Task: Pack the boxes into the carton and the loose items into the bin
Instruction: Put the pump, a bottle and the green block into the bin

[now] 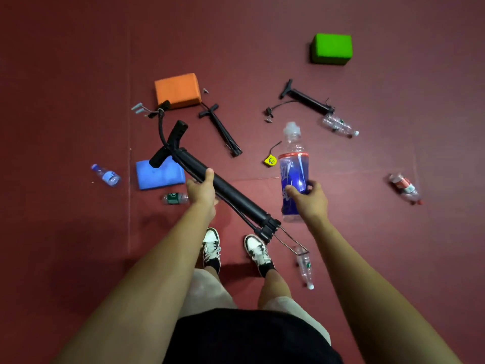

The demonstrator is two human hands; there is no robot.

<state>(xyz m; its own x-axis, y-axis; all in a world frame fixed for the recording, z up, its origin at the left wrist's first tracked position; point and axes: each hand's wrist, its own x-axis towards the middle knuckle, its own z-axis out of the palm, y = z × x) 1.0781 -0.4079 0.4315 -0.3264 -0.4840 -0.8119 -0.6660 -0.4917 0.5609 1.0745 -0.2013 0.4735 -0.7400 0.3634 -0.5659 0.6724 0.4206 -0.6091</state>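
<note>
1. L hand clamped round mid-barrel of black pump, thumb on top, fingers curled under. Pump held up off red floor, slanting: T-handle far-left, base w/ wire foot near-right, above the shoes.
2. R hand gripping blue-label bottle low on its body, thumb on one side, fingers wrapped round the other. Bottle held up in the air, cap end pointing away.
3. Boxes all on floor:
   - orange box far centre-left
   - blue box lying flat just beyond L hand, partly behind pump handle
   - green box far right, well apart from the rest
4. Second pump lying just beside orange box. Third pump further right, hose trailing to its left.
5. Yellow tape measure on floor betw. second pump and held bottle.
6. Loose bottles lying on their sides:
   - small blue-cap bottle left of blue box
   - green-label bottle near L hand
   - clear bottle at base end of third pump
   - red-label bottle far right
   - another clear bottle by the right shoe
</note>
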